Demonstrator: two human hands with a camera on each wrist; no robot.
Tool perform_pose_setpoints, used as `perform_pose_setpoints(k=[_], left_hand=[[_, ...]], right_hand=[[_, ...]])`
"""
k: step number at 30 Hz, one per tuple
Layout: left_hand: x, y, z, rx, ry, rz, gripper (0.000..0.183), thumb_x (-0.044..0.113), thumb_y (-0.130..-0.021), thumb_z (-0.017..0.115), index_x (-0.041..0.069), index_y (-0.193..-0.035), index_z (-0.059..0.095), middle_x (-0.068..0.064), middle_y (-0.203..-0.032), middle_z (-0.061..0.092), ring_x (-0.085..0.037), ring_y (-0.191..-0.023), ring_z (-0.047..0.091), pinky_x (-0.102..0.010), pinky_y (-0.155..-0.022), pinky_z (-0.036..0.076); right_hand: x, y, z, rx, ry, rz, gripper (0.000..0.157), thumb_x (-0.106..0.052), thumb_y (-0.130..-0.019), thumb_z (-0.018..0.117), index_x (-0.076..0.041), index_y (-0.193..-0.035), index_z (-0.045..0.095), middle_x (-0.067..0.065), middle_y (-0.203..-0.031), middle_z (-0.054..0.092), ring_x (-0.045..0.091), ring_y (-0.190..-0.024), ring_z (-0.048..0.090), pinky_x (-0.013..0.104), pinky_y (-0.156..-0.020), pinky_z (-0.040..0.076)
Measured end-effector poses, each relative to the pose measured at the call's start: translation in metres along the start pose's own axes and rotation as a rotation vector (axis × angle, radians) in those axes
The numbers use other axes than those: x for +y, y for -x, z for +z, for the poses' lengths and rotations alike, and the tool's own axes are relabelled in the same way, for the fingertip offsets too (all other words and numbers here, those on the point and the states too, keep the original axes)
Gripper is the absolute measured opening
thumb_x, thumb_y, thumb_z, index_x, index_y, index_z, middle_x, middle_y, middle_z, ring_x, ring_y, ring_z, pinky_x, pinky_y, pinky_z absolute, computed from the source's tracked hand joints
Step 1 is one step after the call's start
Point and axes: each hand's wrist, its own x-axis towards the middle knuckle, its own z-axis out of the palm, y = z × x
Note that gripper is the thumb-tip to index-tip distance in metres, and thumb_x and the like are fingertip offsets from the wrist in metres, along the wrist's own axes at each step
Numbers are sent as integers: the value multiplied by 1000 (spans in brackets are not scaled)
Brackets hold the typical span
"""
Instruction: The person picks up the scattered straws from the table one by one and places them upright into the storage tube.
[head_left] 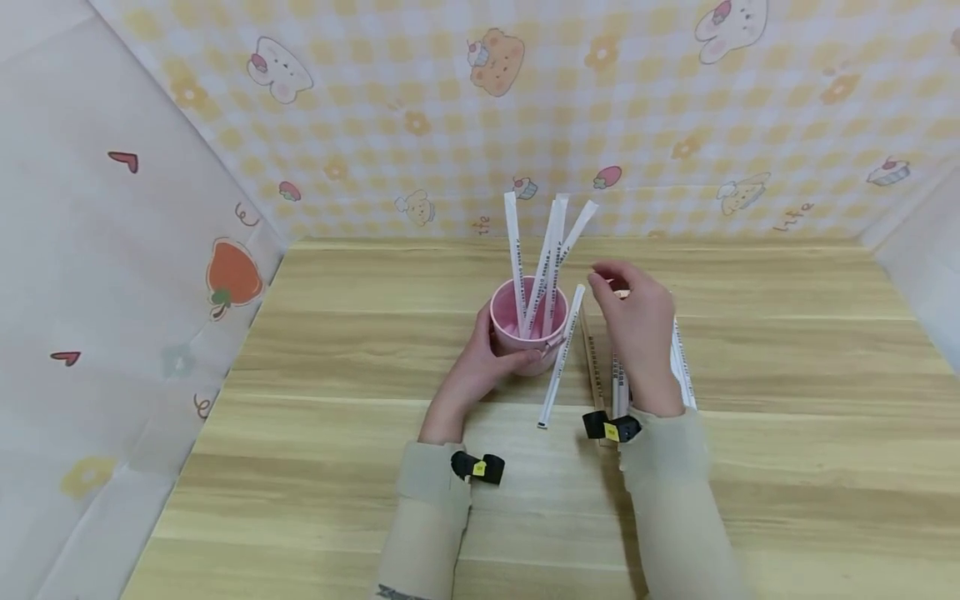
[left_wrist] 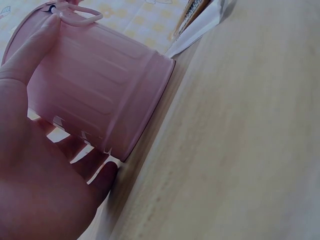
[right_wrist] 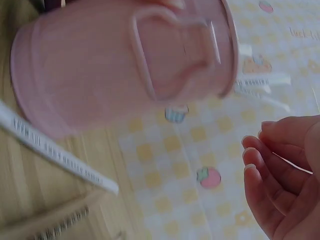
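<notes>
The left hand (head_left: 489, 357) grasps a pink handled cup (left_wrist: 95, 75), upright on the wood-grain tabletop (head_left: 322, 358). Several slim white paper packets (head_left: 513, 237) lean inside — their dark printing too blurred to read. One printed white packet (head_left: 561, 358) lies just beside the cup, a brown packet (head_left: 592, 358) next to it. The right hand (head_left: 637, 321) hovers above with fingers loosely bent, grasping nothing. The checked cloth (head_left: 360, 92) behind reads "life".
</notes>
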Motion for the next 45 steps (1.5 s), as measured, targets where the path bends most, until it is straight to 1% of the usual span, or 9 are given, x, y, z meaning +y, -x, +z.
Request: perform_pose_setpoints(k=[8, 13, 18, 24, 26, 30, 33, 40, 45], left_hand=[[-3, 0, -2, 24, -30, 0, 99, 26, -67, 78, 31, -141, 13, 2, -141, 27, -17, -128, 25, -39, -103, 22], [-15, -6, -1, 28, -20, -6, 99, 33, -64, 80, 36, -139, 15, 7, -138, 29, -12, -126, 28, -38, -103, 23], [-28, -11, 1, 46, -34, 20, 100, 41, -61, 80, 42, -137, 15, 12, -136, 30, -9, -125, 29, -40, -102, 24], [-24, -9, 1, 48, -28, 16, 99, 38, -62, 80, 42, -137, 15, 11, -136, 31, -10, -125, 28, -40, -102, 23], [-28, -11, 1, 53, -30, 21, 99, 39, -61, 80, 43, -136, 15, 12, -136, 31, -10, -124, 29, -39, -102, 24], [-29, -11, 1, 52, -33, 22, 98, 40, -62, 80, 43, -136, 15, 12, -136, 30, -10, -124, 29, -39, -101, 26], [-29, -11, 1, 47, -37, 23, 98, 41, -62, 79, 43, -136, 15, 12, -136, 29, -10, -124, 29, -40, -101, 26], [-28, -10, 0, 46, -27, 3, 99, 40, -61, 80, 44, -136, 15, 12, -136, 30, -10, -125, 28, -40, -102, 25], [-16, -6, -1, 16, -6, -15, 99, 31, -65, 79, 38, -139, 14, 7, -140, 26, -14, -128, 25, -40, -103, 23]], right_hand=[[28, 6, -20, -33, 170, 90, 26, -27, -88, 55, -9, -105, 64, 5, -91, 64, 20, -77, 56, 32, -61, 39], [46, 10, -36, -61, 211, 167, 28, -25, -88, 54, -7, -108, 63, 9, -94, 61, 24, -81, 55, 35, -64, 40], [65, 13, -52, -160, 261, 279, 40, -29, -90, 51, -1, -118, 56, 16, -103, 56, 30, -89, 52, 42, -71, 39], [84, 15, -67, -305, 263, 402, 55, -36, -89, 49, 2, -128, 43, 23, -112, 51, 35, -93, 49, 43, -69, 40], [88, 15, -68, -369, 271, 426, 59, -38, -89, 50, 4, -130, 41, 24, -115, 49, 36, -94, 49, 43, -68, 42], [98, 18, -65, -500, 308, 429, 62, -41, -87, 51, 7, -126, 43, 27, -114, 49, 37, -94, 49, 46, -71, 43], [102, 19, -64, -551, 320, 432, 58, -40, -87, 53, 7, -120, 47, 26, -110, 51, 35, -90, 50, 45, -70, 43], [107, 22, -61, -573, 299, 499, 40, -35, -86, 56, 2, -102, 57, 16, -90, 58, 26, -75, 51, 31, -58, 40], [108, 24, -60, -578, 305, 528, 35, -34, -86, 56, 0, -95, 60, 12, -80, 60, 24, -66, 53, 29, -54, 41]])
